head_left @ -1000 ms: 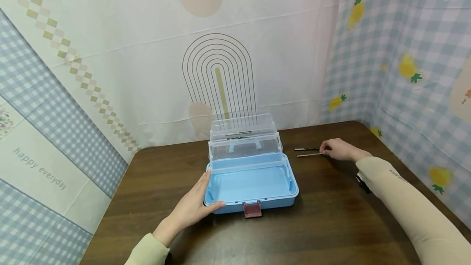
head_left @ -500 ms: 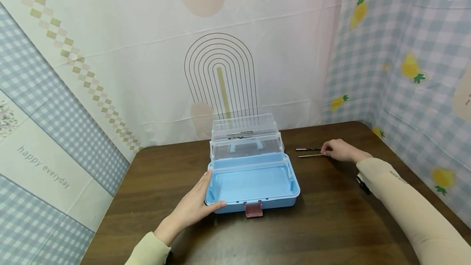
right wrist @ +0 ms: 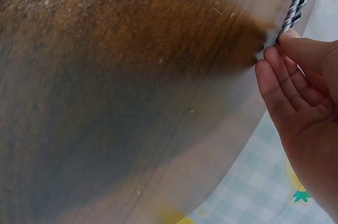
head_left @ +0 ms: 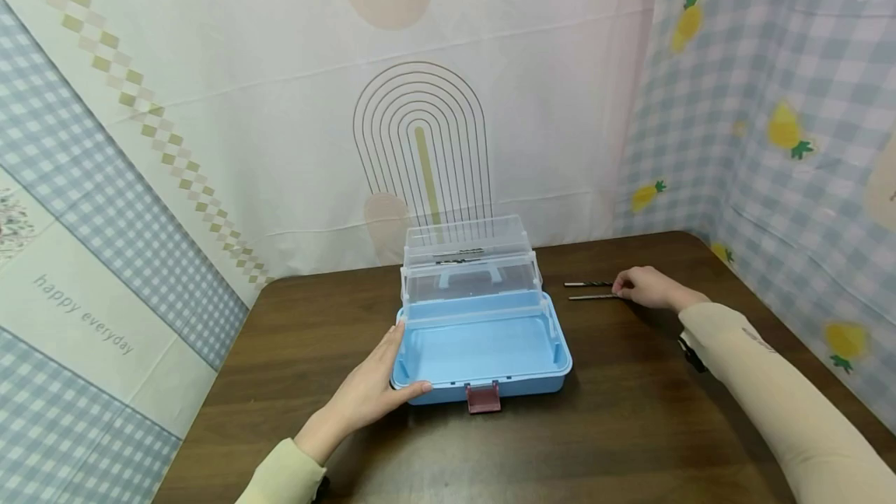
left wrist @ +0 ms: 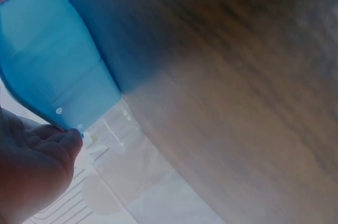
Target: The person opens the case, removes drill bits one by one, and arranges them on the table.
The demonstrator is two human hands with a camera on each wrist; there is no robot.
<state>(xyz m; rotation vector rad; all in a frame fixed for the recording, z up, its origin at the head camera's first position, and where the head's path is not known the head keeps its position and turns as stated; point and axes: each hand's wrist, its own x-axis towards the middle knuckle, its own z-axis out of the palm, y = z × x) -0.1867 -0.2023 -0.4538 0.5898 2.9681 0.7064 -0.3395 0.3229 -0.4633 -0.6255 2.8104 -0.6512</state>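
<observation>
A light blue toolbox point(head_left: 483, 393) stands open on the table, its clear trays raised at the back. My left hand point(head_left: 367, 387) rests on its left side, fingers straight along the rim and thumb over the front corner; the left wrist view shows fingertips right at the blue rim. To the right of the box, my right hand point(head_left: 647, 287) pinches the end of the nearer drill bit point(head_left: 591, 298) between thumb and fingers. A second drill bit point(head_left: 584, 284) lies just behind it. In the right wrist view, the pinched bit's spiral flutes show above the thumb.
More drill bits point(head_left: 458, 260) lie in the raised clear trays point(head_left: 462, 286). A reddish latch point(head_left: 484, 399) hangs down at the box front. The brown table point(head_left: 315, 309) ends at a patterned cloth point(head_left: 294, 138) behind and a checked one at right.
The view has shifted slightly, so everything sits a little further right. Both hands keep their places, the left on the toolbox and the right at the drill bits.
</observation>
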